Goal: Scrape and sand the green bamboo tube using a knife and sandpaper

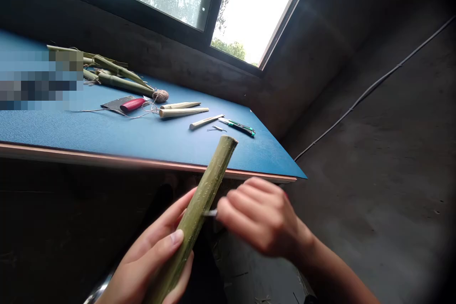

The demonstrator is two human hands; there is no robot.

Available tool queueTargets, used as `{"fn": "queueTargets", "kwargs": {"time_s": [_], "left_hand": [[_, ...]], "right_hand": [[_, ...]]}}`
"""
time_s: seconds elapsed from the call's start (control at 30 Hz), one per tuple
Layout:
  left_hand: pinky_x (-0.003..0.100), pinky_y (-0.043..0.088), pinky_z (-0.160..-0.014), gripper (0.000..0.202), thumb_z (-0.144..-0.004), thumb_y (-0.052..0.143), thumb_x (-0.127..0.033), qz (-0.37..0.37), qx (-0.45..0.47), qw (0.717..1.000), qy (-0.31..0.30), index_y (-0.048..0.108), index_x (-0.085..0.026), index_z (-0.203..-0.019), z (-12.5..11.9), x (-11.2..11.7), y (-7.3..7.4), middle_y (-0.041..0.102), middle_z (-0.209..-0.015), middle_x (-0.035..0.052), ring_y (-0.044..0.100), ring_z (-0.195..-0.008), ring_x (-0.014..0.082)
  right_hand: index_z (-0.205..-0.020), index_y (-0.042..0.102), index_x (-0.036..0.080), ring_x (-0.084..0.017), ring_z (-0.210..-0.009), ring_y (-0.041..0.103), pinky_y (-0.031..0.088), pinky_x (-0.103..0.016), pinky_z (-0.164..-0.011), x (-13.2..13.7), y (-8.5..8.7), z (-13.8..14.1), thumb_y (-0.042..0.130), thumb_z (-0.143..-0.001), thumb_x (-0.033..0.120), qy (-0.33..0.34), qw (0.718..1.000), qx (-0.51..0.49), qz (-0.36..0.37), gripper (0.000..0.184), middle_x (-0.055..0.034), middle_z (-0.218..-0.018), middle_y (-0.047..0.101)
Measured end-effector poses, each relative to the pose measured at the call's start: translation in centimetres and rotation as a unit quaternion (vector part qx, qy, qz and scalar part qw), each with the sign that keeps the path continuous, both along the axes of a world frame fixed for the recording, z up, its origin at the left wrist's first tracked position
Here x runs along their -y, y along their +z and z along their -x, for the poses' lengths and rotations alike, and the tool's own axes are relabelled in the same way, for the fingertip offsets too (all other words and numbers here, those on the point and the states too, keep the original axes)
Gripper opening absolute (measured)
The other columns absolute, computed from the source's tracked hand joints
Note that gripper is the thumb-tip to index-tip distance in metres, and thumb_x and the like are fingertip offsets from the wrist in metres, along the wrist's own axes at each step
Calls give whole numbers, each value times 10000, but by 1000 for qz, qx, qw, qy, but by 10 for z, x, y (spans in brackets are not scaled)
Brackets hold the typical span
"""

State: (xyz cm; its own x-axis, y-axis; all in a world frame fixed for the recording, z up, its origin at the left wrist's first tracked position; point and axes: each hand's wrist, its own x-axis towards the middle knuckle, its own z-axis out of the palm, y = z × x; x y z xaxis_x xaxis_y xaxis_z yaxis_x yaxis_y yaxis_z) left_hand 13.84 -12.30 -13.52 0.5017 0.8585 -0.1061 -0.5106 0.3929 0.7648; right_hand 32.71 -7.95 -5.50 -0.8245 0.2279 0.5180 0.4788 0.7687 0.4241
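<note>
My left hand [149,256] is wrapped round the lower part of a green bamboo stalk [210,180], which slants up to the right with its cut end near the table edge. My right hand [260,216] is closed in a fist around a small blade or knife [211,213]; only its metal tip shows, touching the stalk's side. The hand is slightly blurred.
A blue table [142,137] holds a pile of green stalks [114,76], a cleaver with a red handle [124,103], a ball of twine [160,95], peeled pale sticks [181,111] and a green utility knife [240,127]. A window is behind; concrete wall at right.
</note>
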Motion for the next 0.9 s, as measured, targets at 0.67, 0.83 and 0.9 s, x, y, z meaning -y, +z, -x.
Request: {"fn": "queueTargets", "kwargs": {"time_s": [0.67,0.83,0.9], "left_hand": [[116,270,-329,616,-856,518,-419,-23,-24,999,-6,306,-249,-1409,-8,-4,3,485,-451,-49,340,-309,38],[117,266,-328,605,-850,521,-428,-25,-23,999,-1,336,-246,-1396,-8,-4,5,473,-434,-52,329,-305,37],[123,262,-326,629,-831,545,-433,-26,-41,999,5,341,-244,-1394,-4,-4,8,466,-428,-55,333,-307,43]], "right_hand": [[-686,535,157,-103,-524,350,256,-271,-560,0,-9,-8,408,-905,143,-38,998,-45,3,254,25,-552,450],[-702,545,164,-99,-513,346,257,-260,-562,-10,-10,-14,385,-920,155,-13,999,-40,-1,271,32,-539,440],[-686,541,166,-94,-522,350,262,-248,-574,-27,-11,-25,406,-923,170,-85,992,-83,-36,272,29,-550,460]]}}
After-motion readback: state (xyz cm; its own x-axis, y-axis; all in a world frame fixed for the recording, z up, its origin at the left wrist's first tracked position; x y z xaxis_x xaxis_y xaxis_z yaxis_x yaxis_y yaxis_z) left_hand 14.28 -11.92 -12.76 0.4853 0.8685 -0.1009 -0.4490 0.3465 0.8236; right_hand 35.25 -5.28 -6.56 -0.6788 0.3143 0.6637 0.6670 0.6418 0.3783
